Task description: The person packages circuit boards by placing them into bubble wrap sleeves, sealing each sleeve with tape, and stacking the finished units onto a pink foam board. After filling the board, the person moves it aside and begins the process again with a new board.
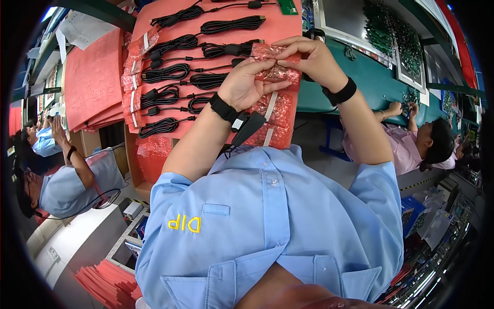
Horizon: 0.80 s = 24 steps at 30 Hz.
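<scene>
A red bubble-wrap packet [264, 50] is between my hands at the right side of the red-topped bench [177, 49]. My left hand [246, 85] pinches its near part with thumb and forefinger, the other fingers stretched out beneath. Fingertips of my right hand [302, 55] are closed on the packet's upper right side. More red bubble-wrap packets [282, 110] with pale tape strips lie just nearer to me. Coiled black cables [232, 24] lie in rows left of my hands, and several run to bubble-wrapped ends [132, 103] along the left edge. What the held packet contains cannot be made out.
A green circuit board [287, 6] lies at the bench's far edge. Red foam sheets [92, 77] are stacked to the left. On the right is a green work surface [329, 77], where a person in pink [406, 144] sits. Another person in blue [77, 180] is at left.
</scene>
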Tool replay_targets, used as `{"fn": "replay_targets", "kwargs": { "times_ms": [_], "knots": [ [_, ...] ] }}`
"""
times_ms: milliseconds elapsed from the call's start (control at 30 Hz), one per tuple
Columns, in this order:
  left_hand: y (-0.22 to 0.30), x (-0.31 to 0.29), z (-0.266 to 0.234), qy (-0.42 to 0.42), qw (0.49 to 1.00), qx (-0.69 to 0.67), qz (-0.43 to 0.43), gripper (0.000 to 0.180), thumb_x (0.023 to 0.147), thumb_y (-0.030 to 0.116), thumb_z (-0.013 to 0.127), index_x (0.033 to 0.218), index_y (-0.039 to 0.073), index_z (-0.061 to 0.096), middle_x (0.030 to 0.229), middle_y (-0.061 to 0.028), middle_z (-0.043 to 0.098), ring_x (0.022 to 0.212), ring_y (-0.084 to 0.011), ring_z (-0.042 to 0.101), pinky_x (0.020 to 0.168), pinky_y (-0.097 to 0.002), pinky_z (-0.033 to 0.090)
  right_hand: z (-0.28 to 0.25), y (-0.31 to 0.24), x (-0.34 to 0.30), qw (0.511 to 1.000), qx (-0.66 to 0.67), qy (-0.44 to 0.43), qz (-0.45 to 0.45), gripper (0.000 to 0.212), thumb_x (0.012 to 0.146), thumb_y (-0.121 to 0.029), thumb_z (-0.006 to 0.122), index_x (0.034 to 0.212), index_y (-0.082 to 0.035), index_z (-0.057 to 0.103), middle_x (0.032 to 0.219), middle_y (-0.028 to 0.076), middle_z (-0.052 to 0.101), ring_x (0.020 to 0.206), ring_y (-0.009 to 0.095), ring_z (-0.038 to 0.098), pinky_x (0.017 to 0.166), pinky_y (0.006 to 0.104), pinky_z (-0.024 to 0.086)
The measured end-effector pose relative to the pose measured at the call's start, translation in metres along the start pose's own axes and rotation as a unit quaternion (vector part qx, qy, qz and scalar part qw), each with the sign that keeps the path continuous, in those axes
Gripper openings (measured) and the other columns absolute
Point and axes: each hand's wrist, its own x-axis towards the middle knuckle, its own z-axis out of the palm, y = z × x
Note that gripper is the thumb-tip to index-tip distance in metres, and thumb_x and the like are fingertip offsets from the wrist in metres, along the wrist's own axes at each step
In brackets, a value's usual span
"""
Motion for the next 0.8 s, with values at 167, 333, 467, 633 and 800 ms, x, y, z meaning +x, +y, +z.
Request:
{"fn": "replay_targets", "kwargs": {
  "times_ms": [167,333,467,633,800],
  "knots": [
    [0.008,-0.001,0.006,0.0,0.999,-0.014,-0.051,0.027,0.094,0.015,0.049,0.117,0.001,0.051,0.108,-0.0126,0.061,0.1,-0.0224,0.062,0.088,-0.044,0.053,-0.006,-0.008,-0.009,0.996,-0.078,-0.02,-0.049,0.014,0.079,0.003,0.063,0.091,-0.002,0.069,0.119,0.01,0.06,0.099,0.021,0.063,0.082,0.0281,0.052],
    [0.013,-0.001,0.02,0.023,0.998,-0.029,-0.055,0.029,0.095,0.021,0.05,0.117,0.002,0.05,0.106,-0.0121,0.062,0.098,-0.0222,0.063,0.085,-0.042,0.055,-0.01,0.002,-0.014,0.98,-0.145,-0.015,-0.135,0.017,0.078,0.002,0.063,0.093,-0.004,0.069,0.118,0.011,0.06,0.096,0.023,0.063,0.081,0.0293,0.052],
    [0.009,0.005,0.009,0.063,0.995,0.041,-0.063,0.027,0.094,0.022,0.052,0.114,0.004,0.053,0.105,-0.0098,0.063,0.095,-0.0214,0.064,0.081,-0.0399,0.057,-0.008,0.003,-0.019,0.974,-0.155,-0.009,-0.167,0.017,0.08,0.0,0.063,0.096,-0.004,0.068,0.117,0.011,0.061,0.095,0.023,0.063,0.081,0.029,0.052],
    [0.006,0.002,0.004,0.114,0.989,0.09,-0.039,0.021,0.094,0.019,0.054,0.11,0.007,0.058,0.102,-0.0049,0.064,0.092,-0.0201,0.064,0.078,-0.0375,0.058,-0.045,0.04,-0.046,0.982,0.036,0.181,-0.032,0.015,0.086,-0.011,0.063,0.096,-0.001,0.068,0.105,0.011,0.065,0.092,0.015,0.063,0.078,0.0257,0.049],
    [0.009,0.004,0.012,0.118,0.991,0.046,-0.046,0.019,0.094,0.017,0.054,0.109,0.008,0.06,0.102,-0.0024,0.064,0.09,-0.019,0.064,0.078,-0.0361,0.057,-0.077,0.194,-0.104,0.898,-0.117,0.301,0.299,0.039,0.084,-0.037,0.065,0.095,0.0,0.068,0.092,0.011,0.069,0.085,0.018,0.063,0.075,0.031,0.048]
  ]
}}
